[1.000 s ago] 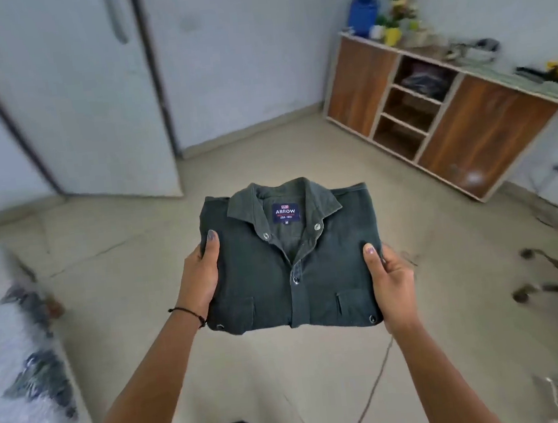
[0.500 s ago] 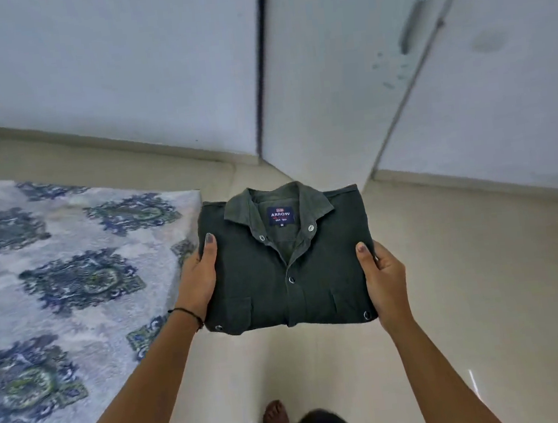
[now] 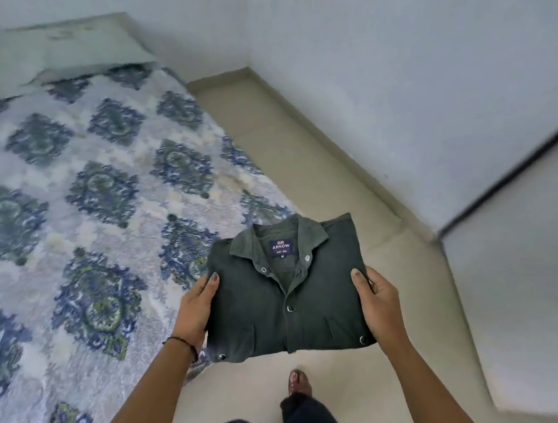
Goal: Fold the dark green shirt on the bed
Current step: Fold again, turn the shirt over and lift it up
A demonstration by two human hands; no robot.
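The dark green shirt [image 3: 289,293] is folded into a neat rectangle, collar and brand label facing up, held flat in the air. My left hand [image 3: 195,315] grips its left edge with the thumb on top. My right hand [image 3: 379,299] grips its right edge the same way. The shirt hangs over the floor, its left part over the corner of the bed [image 3: 74,212], which carries a white cover with blue and green medallions.
A pillow [image 3: 47,53] lies at the bed's far end. A strip of beige floor [image 3: 336,177] runs between the bed and the pale wall [image 3: 409,59]. A wardrobe door [image 3: 532,246] stands at the right. My foot [image 3: 299,381] is below the shirt.
My view has swung left from the cabinet side of the room to the bed. Both hands keep the same grip on the folded shirt, which is now over the bed's corner.
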